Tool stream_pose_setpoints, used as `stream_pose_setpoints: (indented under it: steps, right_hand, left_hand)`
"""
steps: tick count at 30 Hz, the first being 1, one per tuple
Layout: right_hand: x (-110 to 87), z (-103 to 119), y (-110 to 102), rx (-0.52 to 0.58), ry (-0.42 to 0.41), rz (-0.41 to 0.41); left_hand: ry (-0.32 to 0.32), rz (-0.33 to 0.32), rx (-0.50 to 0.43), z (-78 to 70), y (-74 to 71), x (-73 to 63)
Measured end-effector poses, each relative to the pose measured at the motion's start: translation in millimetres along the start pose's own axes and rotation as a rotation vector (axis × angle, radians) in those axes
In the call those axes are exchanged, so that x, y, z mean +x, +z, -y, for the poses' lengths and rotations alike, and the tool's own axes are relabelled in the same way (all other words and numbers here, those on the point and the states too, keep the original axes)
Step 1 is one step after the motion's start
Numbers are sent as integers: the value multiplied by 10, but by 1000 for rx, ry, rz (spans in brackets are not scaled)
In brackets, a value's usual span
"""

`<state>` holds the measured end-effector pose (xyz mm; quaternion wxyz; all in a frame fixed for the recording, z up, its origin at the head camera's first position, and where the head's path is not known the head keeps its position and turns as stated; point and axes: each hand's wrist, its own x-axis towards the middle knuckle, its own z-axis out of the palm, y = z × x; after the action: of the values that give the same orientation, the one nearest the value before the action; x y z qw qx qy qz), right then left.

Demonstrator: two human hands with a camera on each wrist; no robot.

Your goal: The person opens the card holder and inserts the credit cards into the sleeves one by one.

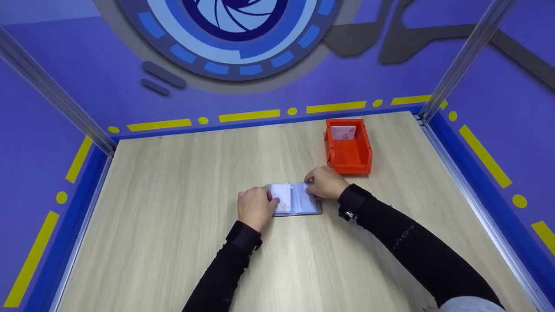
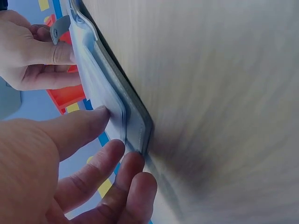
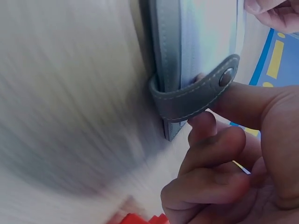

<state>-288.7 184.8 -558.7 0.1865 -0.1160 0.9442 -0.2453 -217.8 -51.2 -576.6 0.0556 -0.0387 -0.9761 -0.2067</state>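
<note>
A card holder (image 1: pixel 304 203) with a grey stitched cover lies open on the table, its clear plastic sleeves spread to both sides. A white card with faint pink print (image 1: pixel 282 197) shows in the left-hand sleeve. My left hand (image 1: pixel 256 208) grips the holder's left edge, thumb on top of the sleeves and fingers at the side. At the upper right edge, my right hand (image 1: pixel 327 183) pinches the sleeves between thumb and finger. A grey strap with a metal snap (image 3: pixel 196 98) sticks up beside the right thumb in the right wrist view.
Behind the right hand stands a red open-front bin (image 1: pixel 349 156), with a white printed card (image 1: pixel 343 132) leaning inside against its back. The wooden table (image 1: pixel 182 208) is bounded by blue-purple panels (image 1: pixel 243 102) at the back and sides.
</note>
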Motion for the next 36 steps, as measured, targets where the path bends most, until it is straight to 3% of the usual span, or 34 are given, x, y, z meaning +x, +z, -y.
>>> stream_pose_setpoints:
  steps: [7,14,19,26,29,30,36]
  right_hand:
    - [27,11,-18,39,20,2]
    - [8,1,-20,47,-10,-40]
    - [4,33,-55,70,4,-5]
    - [23,179,-107,204,58,27]
    - [45,255,-78,251,38,13]
    - [56,281,-61,259,22,0]
    - [137,405,49,273,-52,-49]
  left_hand:
    - [5,-8,-6,-2,-11,-6]
    - [2,1,-29,11,-9,-5]
    - [-27,2,-59,49,-27,14]
    - [-39,-2,-78,82,-47,61]
    - [-32,5,-83,81,-44,62]
    - [-15,-9,-87,162,68,93]
    - [12,-13,-101,170,66,92]
